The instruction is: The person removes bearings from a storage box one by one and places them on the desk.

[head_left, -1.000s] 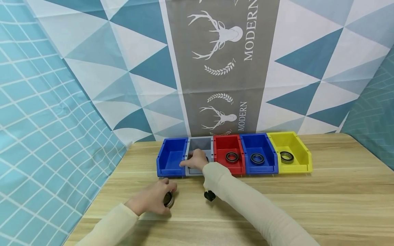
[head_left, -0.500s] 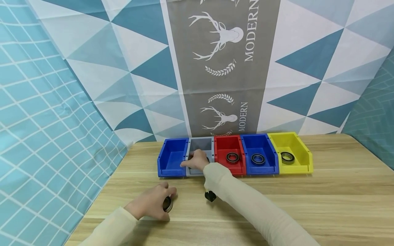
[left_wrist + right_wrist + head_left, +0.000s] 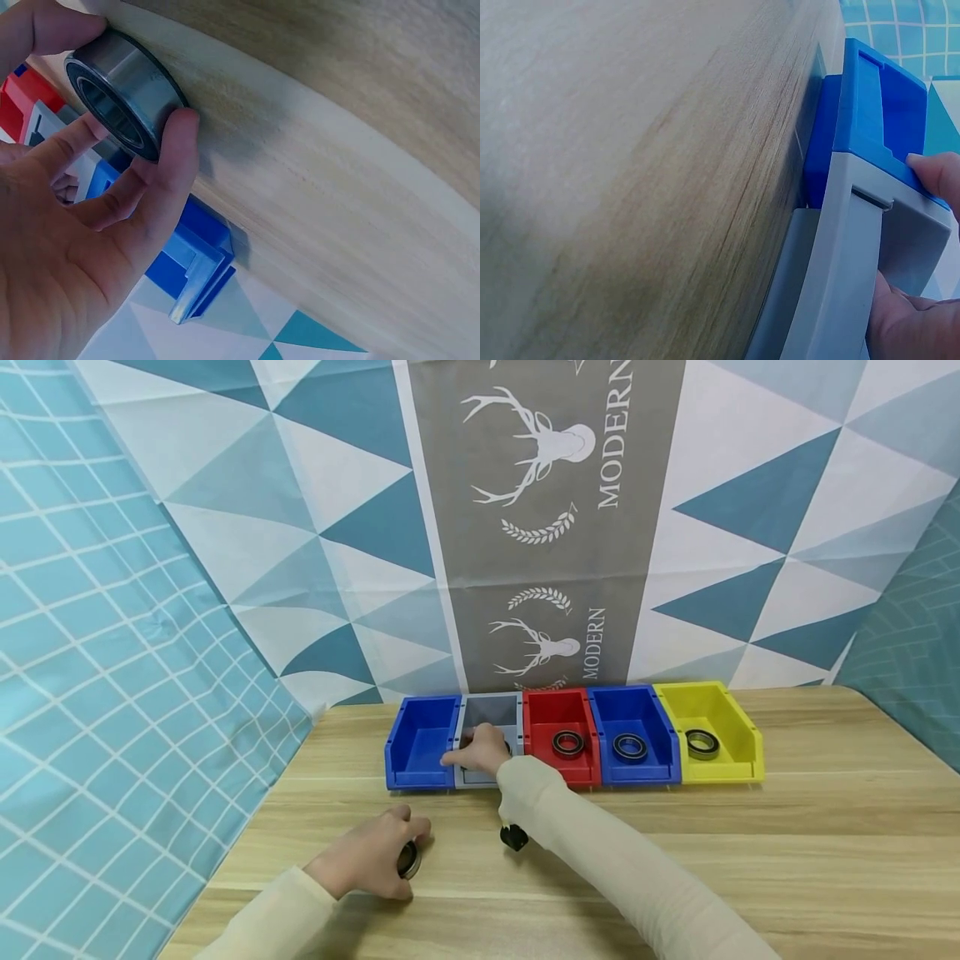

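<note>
Although the left hand (image 3: pixel 369 855) barely shifts from a second ago, it keeps the metal ring (image 3: pixel 136 73) pinched over the bench (image 3: pixel 465 914). Right hand (image 3: pixel 484 749) stays dipped in the gray bin (image 3: pixel 841 274); can't tell whether it grips anything. Reads as a pause, work not advancing.

2 blu bins (image 3: pixel 420 735), 1 gry bin (image 3: pixel 491 708), 1 red bin (image 3: pixel 555 714), 1 yel bin (image 3: pixel 723 722), 4+ brgs (image 3: pixel 135 71), 2 hands (image 3: pixel 367 856), 1 tbl (image 3: pixel 600 893)
</note>
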`<state>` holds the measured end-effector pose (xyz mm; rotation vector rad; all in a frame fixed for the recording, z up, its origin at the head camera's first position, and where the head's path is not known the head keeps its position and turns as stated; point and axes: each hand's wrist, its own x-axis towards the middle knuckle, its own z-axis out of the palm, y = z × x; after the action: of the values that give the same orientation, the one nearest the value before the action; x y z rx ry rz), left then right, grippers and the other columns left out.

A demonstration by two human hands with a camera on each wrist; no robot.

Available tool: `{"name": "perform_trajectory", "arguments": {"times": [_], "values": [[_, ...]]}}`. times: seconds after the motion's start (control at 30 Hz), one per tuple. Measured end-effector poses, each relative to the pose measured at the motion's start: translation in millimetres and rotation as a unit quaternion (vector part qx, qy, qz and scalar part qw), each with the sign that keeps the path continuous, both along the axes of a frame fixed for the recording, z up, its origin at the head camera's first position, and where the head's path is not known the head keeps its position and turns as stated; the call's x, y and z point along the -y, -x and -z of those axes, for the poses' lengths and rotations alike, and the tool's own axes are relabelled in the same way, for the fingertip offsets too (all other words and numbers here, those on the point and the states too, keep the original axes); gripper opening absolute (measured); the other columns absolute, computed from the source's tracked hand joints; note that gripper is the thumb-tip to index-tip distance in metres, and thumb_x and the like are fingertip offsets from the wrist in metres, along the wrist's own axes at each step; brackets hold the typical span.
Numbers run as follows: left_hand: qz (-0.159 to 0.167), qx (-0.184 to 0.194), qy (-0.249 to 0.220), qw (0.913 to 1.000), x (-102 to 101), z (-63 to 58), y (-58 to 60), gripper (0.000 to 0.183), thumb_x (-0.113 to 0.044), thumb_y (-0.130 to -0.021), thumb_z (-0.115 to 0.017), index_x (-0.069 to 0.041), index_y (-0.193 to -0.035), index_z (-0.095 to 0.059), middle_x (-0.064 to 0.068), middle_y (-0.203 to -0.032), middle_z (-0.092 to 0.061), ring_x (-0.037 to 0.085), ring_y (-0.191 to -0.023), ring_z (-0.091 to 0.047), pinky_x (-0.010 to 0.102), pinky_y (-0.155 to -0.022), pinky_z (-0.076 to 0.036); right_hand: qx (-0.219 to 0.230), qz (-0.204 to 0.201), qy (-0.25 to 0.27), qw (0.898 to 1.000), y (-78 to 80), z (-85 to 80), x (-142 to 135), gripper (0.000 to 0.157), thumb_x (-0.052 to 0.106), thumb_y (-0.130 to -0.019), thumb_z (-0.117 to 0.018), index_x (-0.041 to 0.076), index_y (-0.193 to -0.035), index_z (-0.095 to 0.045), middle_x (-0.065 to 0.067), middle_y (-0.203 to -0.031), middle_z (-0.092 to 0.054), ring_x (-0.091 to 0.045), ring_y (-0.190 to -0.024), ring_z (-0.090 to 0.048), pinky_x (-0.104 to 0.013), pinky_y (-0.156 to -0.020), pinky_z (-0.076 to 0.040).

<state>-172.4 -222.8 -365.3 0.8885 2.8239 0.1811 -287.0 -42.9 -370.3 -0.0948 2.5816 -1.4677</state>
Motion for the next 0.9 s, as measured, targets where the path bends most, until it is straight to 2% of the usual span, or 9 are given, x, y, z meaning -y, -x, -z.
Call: {"name": "perform_trajectory", "arguments": {"times": [0.3,0.5,0.7,0.9], "values": [[-0.018,0.01,0.0,0.9998,0.0,0.1,-1.7,0.054,-0.023,-0.055,-0.087,-0.014,-0.1,-0.057,0.001,-0.088,-0.052,0.008,-0.069,-0.047,0.02,-0.058,-0.043,-0.002,0.002,0.002,1.0,-2.6,-0.3,-0.2,0.041,0.031,-0.072,-0.083,0.004,-0.098,-0.066,-0.009,-0.093,-0.066,-0.021,-0.084,-0.056,-0.033,-0.07,-0.052],[-0.022,0.01,0.002,0.9997,0.3,-2.9,-1.0,0.056,-0.027,-0.056,-0.088,-0.014,-0.101,-0.057,0.002,-0.088,-0.052,0.008,-0.071,-0.048,0.021,-0.059,-0.044,0.001,-0.009,-0.008,1.0,-2.9,-5.3,-2.0,0.034,0.03,-0.073,-0.081,0.005,-0.089,-0.065,-0.008,-0.086,-0.064,-0.02,-0.077,-0.055,-0.029,-0.06,-0.046],[-0.034,0.013,-0.006,0.9993,1.4,-15.2,0.9,0.054,-0.026,-0.058,-0.087,-0.01,-0.097,-0.054,0.006,-0.087,-0.053,0.012,-0.072,-0.048,0.025,-0.059,-0.044,-0.008,-0.009,-0.033,0.999,-4.4,-11.2,-2.6,0.034,0.032,-0.075,-0.079,0.004,-0.087,-0.063,-0.008,-0.083,-0.061,-0.02,-0.075,-0.053,-0.028,-0.058,-0.042],[-0.087,0.04,0.014,0.9953,-1.5,-30.2,-0.5,0.058,-0.024,-0.06,-0.085,-0.007,-0.107,-0.054,0.011,-0.096,-0.054,0.019,-0.078,-0.048,0.035,-0.064,-0.047,-0.003,-0.012,-0.03,0.999,-8.2,-12.5,-0.7,0.042,0.031,-0.075,-0.08,0.0,-0.099,-0.063,-0.013,-0.097,-0.065,-0.022,-0.082,-0.057,-0.032,-0.064,-0.05]]}}
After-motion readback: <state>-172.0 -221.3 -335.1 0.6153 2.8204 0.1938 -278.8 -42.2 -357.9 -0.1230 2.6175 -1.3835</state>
